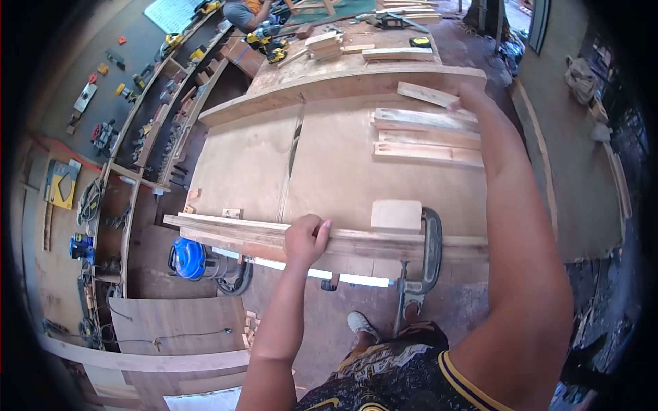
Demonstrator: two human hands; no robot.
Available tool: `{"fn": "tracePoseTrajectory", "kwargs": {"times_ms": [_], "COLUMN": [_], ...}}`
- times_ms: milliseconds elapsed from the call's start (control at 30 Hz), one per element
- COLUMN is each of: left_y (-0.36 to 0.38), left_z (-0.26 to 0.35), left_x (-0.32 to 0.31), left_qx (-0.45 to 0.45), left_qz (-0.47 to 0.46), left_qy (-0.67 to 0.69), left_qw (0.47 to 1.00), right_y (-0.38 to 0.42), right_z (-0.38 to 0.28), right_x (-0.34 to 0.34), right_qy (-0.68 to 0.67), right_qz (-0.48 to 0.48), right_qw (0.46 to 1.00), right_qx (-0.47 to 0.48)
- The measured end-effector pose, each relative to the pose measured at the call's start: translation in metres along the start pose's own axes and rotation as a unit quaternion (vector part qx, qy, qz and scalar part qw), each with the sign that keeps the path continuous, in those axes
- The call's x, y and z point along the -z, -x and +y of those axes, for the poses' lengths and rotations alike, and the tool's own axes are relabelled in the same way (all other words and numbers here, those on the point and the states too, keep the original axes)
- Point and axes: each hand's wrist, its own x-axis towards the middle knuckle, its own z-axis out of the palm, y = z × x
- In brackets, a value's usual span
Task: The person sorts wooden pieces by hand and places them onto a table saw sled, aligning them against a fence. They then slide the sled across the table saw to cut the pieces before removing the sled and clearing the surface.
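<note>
My left hand is closed over the long wooden boards lying along the near edge of the workbench. Stretched to the far right corner, my right hand is slightly blurred and grips the end of a short wooden strip. That strip is tilted beside the bench's raised back board. Just nearer lie several wooden pieces side by side. A C-clamp grips the near edge, next to a small wooden block.
Behind stands another bench with a yellow drill, a tape measure and wood offcuts. A person is beside it. Tool shelves line the left side. A blue shop vacuum stands on the floor below the bench.
</note>
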Motion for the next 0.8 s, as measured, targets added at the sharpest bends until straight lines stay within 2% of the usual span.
{"fn": "tracePoseTrajectory", "kwargs": {"times_ms": [33,67,133,167,233,267,300,333,367,433,467,533,567,600,667,733,800], "left_y": [-0.002,-0.001,-0.001,-0.001,0.000,0.000,-0.001,0.000,0.000,0.001,0.000,0.000,0.000,-0.001,0.001,0.002,0.004], "left_z": [0.000,0.000,0.000,0.001,0.000,0.000,0.000,0.000,-0.001,-0.003,-0.002,-0.002,-0.004,-0.004,-0.004,-0.004,-0.013], "left_x": [-0.001,0.000,-0.001,-0.001,0.001,0.001,0.001,0.002,0.002,0.001,0.002,0.002,0.003,0.004,0.003,0.008,0.007], "left_qx": [0.003,-0.009,-0.029,-0.029,-0.012,-0.011,-0.018,-0.021,-0.014,-0.016,0.001,-0.002,-0.009,-0.004,-0.027,-0.057,-0.096], "left_qz": [0.004,0.011,0.022,0.026,0.010,0.010,0.011,0.012,0.016,0.004,-0.014,-0.014,-0.015,-0.032,-0.003,-0.006,-0.014], "left_qy": [0.000,0.004,0.012,0.016,0.015,0.017,0.017,0.018,0.022,0.007,0.002,0.007,0.005,0.008,0.015,0.028,0.043], "left_qw": [1.000,1.000,0.999,0.999,1.000,1.000,1.000,1.000,1.000,1.000,1.000,1.000,1.000,0.999,1.000,0.998,0.994], "right_y": [0.000,0.005,0.019,0.023,0.036,0.050,0.074,0.088,0.089,0.091,0.087,0.085,0.081,0.085,0.098,0.116,0.123], "right_z": [0.003,0.003,0.002,0.002,-0.014,-0.021,-0.039,-0.051,-0.047,-0.023,-0.012,-0.016,-0.020,-0.043,-0.116,-0.207,-0.279], "right_x": [0.001,-0.005,-0.016,-0.018,-0.016,-0.010,0.010,0.021,0.012,-0.022,-0.027,-0.026,-0.024,0.001,0.055,0.095,0.089], "right_qy": [-0.011,-0.007,0.069,0.073,0.090,0.093,0.096,0.099,0.104,-0.028,-0.021,0.005,0.007,0.014,0.018,-0.059,-0.099], "right_qz": [-0.060,-0.062,0.153,0.155,0.281,0.280,0.151,0.017,0.014,-0.003,-0.004,0.066,0.061,0.055,0.037,-0.087,-0.075], "right_qw": [0.996,0.996,0.981,0.981,0.954,0.954,0.984,0.991,0.989,0.997,0.997,0.993,0.993,0.993,0.992,0.977,0.951], "right_qx": [-0.064,-0.061,-0.094,-0.092,-0.047,-0.047,0.023,0.094,0.100,0.068,0.074,0.096,0.106,0.100,0.118,0.188,0.284]}}
